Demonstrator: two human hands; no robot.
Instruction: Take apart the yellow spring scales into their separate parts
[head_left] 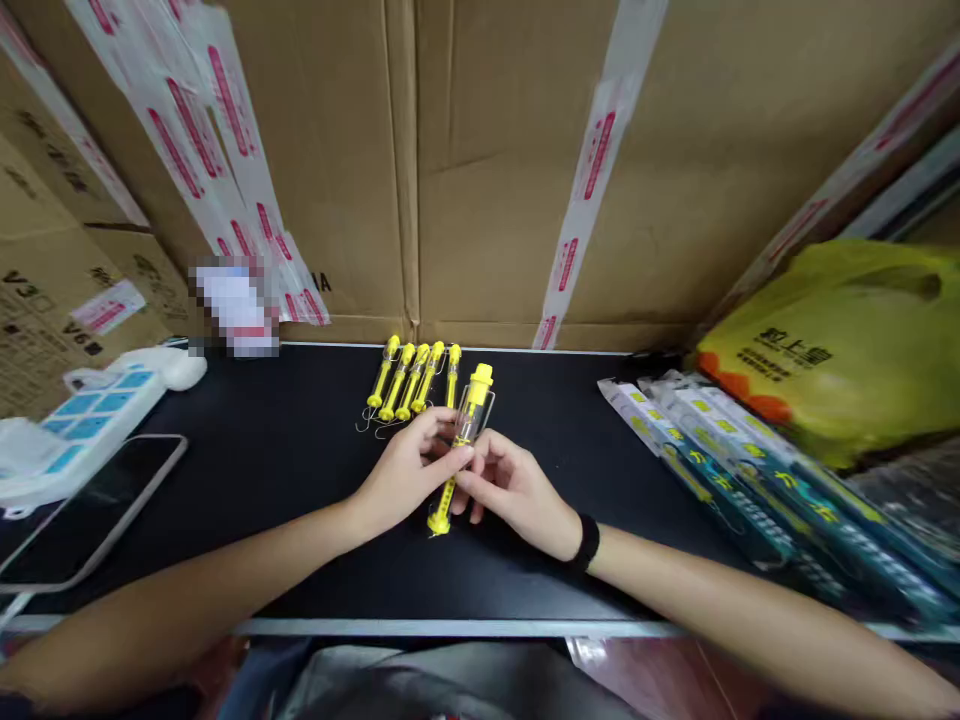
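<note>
A yellow tubular spring scale with a clear barrel and a wire loop along its side tilts over the middle of the table. My left hand is closed around its middle, thumb in front. My right hand, a black band on its wrist, has thumb and fingers pinched together against the lower shaft; what the fingertips grip there is partly hidden. The yellow lower end sticks out below both hands. Just beyond, several similar yellow spring scales lie side by side, with thin wire hooks at their near ends.
Packaged items in printed sleeves are stacked at the right beside a yellow plastic bag. On the left are a white power strip and a phone. Large taped cardboard boxes wall off the back of the black table.
</note>
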